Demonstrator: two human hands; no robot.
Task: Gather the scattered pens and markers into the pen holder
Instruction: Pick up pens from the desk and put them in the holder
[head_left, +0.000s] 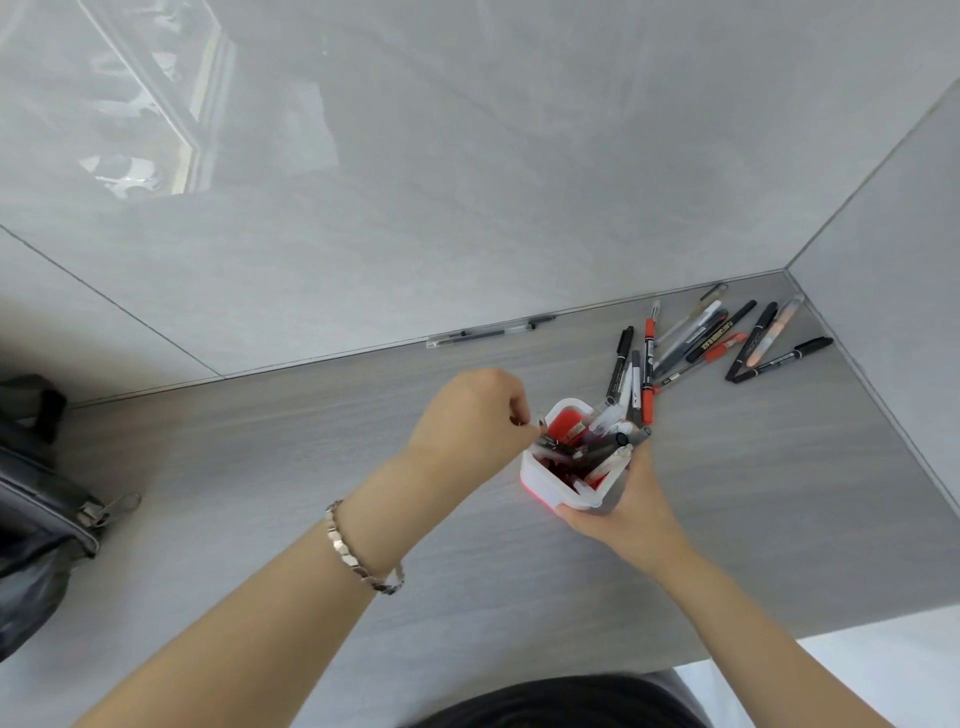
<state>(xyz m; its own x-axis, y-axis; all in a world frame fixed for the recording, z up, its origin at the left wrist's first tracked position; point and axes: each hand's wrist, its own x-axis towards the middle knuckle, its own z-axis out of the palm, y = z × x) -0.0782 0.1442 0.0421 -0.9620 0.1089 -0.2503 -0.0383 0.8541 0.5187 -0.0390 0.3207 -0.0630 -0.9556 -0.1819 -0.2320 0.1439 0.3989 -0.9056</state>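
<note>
A white pen holder (540, 473) with a red inside stands on the grey table, with several pens in it. My right hand (631, 506) grips its near right side. My left hand (470, 418), fingers pinched, holds a dark pen (553, 444) at the holder's left rim. Behind the holder lies a loose pile of pens and markers (696, 345), among them a red marker (648, 364) and black markers. A clear pen (488, 333) lies alone along the back wall.
A dark bag (36, 499) with a zipper pull sits at the table's left edge. Grey walls close the table at the back and right. The table's near edge (831, 623) runs at lower right.
</note>
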